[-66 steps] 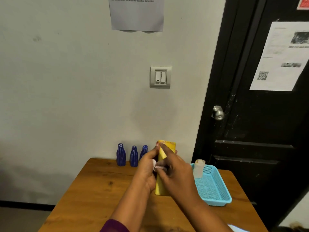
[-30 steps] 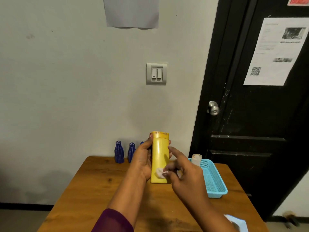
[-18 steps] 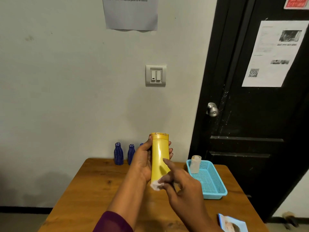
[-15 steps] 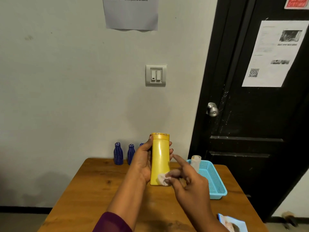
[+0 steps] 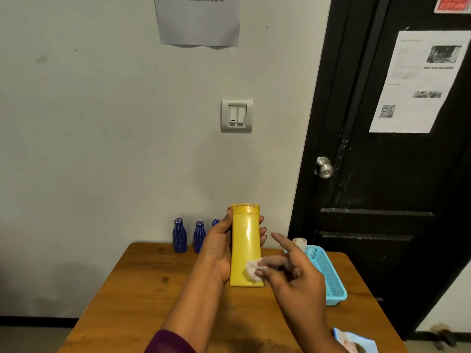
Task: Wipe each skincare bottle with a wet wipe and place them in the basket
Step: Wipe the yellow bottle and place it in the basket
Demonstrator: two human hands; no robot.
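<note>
Yellow plastic fills the middle of my view: the yellow bottle (image 5: 246, 247) stands upright in the air above the wooden table (image 5: 142, 296), long axis vertical, cap pointing up toward the wall. My left hand (image 5: 219, 253) wraps it from the left, thumb along the near edge and fingertips curled round the far side. My right hand (image 5: 293, 276) presses a crumpled white wet wipe (image 5: 252, 270) against the bottle's lower front, pinched under thumb and middle fingers, with the index finger sticking out straight. To the right sits the blue basket (image 5: 328, 281) holding a small pale bottle (image 5: 300, 243). Three blue bottles (image 5: 180, 235) stand at the table's back edge.
</note>
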